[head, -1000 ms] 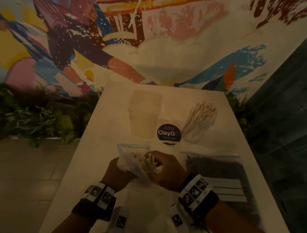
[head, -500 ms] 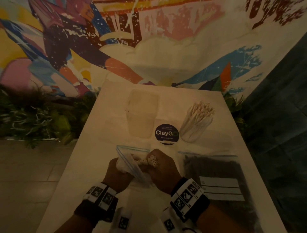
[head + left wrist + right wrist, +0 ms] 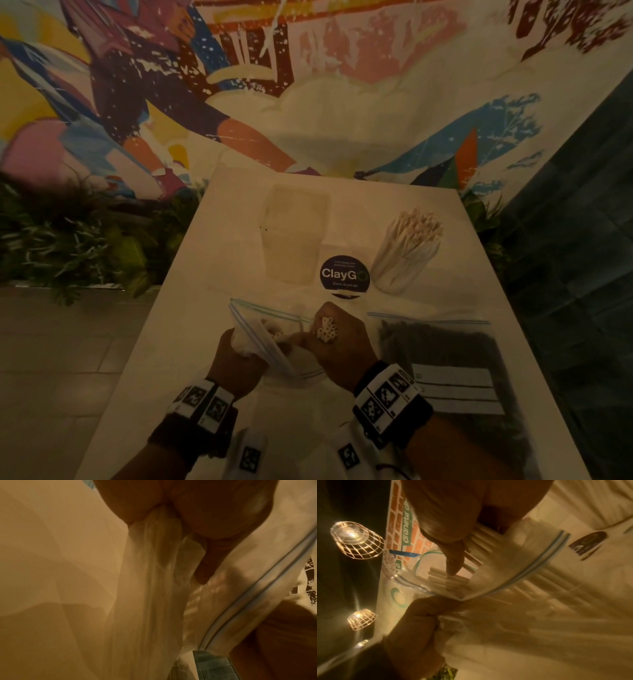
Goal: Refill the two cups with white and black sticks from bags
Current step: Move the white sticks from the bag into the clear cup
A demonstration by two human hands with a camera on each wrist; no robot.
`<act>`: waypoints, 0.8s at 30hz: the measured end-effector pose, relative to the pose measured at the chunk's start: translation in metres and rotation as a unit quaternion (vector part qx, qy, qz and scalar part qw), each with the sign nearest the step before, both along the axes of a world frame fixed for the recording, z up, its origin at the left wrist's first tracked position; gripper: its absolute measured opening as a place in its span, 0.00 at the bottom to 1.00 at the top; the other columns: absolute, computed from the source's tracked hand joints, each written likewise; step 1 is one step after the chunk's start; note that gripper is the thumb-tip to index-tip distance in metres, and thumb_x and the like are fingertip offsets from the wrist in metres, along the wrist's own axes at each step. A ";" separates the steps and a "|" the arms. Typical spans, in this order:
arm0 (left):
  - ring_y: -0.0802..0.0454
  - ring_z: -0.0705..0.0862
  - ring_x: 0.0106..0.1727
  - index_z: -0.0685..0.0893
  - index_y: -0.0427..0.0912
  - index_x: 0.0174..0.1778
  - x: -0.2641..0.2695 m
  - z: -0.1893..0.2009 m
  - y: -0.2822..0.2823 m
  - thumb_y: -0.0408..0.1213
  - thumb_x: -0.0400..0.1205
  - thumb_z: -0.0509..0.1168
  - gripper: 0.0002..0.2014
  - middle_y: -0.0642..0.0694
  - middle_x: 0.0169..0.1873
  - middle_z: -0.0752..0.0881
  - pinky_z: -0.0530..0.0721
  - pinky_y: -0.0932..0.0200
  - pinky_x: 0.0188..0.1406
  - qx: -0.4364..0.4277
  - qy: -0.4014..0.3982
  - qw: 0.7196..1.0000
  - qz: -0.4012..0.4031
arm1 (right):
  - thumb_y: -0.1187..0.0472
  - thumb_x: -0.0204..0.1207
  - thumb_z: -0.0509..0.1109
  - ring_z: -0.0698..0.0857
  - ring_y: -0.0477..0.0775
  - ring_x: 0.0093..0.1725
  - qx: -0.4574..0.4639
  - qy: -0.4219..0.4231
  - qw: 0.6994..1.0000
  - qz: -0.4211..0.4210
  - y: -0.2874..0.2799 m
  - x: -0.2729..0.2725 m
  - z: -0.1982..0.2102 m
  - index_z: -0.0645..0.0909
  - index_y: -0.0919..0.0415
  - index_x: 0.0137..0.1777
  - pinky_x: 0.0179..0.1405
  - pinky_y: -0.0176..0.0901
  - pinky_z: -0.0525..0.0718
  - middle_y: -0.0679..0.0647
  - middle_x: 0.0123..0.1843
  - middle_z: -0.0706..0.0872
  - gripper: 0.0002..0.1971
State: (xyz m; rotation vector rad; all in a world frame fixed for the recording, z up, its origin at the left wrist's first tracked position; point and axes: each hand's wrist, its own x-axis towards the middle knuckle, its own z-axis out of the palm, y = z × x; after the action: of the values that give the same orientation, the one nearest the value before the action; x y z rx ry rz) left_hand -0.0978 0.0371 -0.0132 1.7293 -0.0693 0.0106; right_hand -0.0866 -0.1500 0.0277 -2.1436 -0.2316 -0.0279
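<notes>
Hands are working at the clear zip bag (image 3: pixel 263 337) w/ the blue strip, just on the near side of the round ClayGo sticker (image 3: pixel 345 274) on the table (image 3: pixel 191 308). Left hand (image 3: pixel 236 359) is squeezing the bag's bunched plastic in a closed fist, holding its mouth up. Right hand (image 3: pixel 337 342) is curling its fingers round a small bundle of white sticks (image 3: pixel 327 330), tips poking up out of the fist, right at the bag's mouth. More white sticks are lying inside the bag. Past the sticker & to its right, a clear cup (image 3: pixel 406 257) is standing full of white sticks. Past the sticker & to its left, a see-through tub (image 3: pixel 293 236) is standing. Nearer than the sticker & to its right, the other zip bag (image 3: pixel 442 349) is lying flat w/ black sticks (image 3: pixel 421 342) inside.
</notes>
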 end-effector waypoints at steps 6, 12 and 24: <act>0.59 0.89 0.46 0.89 0.56 0.46 0.003 -0.007 0.004 0.48 0.63 0.72 0.15 0.54 0.43 0.91 0.88 0.61 0.46 0.002 -0.003 1.000 -0.005 | 0.56 0.69 0.77 0.70 0.43 0.28 0.012 0.012 1.000 0.002 0.000 0.001 -0.008 0.67 0.54 0.33 0.29 0.35 0.70 0.45 0.28 0.70 0.18; 0.62 0.88 0.43 0.91 0.55 0.39 0.004 -0.004 0.001 0.51 0.60 0.72 0.13 0.59 0.41 0.91 0.86 0.68 0.43 -0.004 0.013 1.000 0.001 | 0.66 0.71 0.71 0.75 0.47 0.31 0.063 -0.005 0.998 -0.005 -0.001 0.000 0.000 0.71 0.57 0.32 0.31 0.39 0.75 0.48 0.30 0.76 0.12; 0.59 0.88 0.45 0.88 0.64 0.43 0.004 -0.008 0.008 0.50 0.65 0.68 0.11 0.54 0.42 0.90 0.88 0.50 0.48 0.046 -0.002 0.999 -0.013 | 0.70 0.68 0.71 0.81 0.52 0.32 0.099 0.049 0.992 -0.056 -0.014 0.003 -0.010 0.74 0.48 0.27 0.37 0.52 0.82 0.54 0.29 0.81 0.18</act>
State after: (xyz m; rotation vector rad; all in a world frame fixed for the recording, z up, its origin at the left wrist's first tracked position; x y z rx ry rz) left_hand -0.0934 0.0452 -0.0216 1.8200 -0.0974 -0.0079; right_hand -0.0836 -0.1640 0.0177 -1.9518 -0.0480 -0.0095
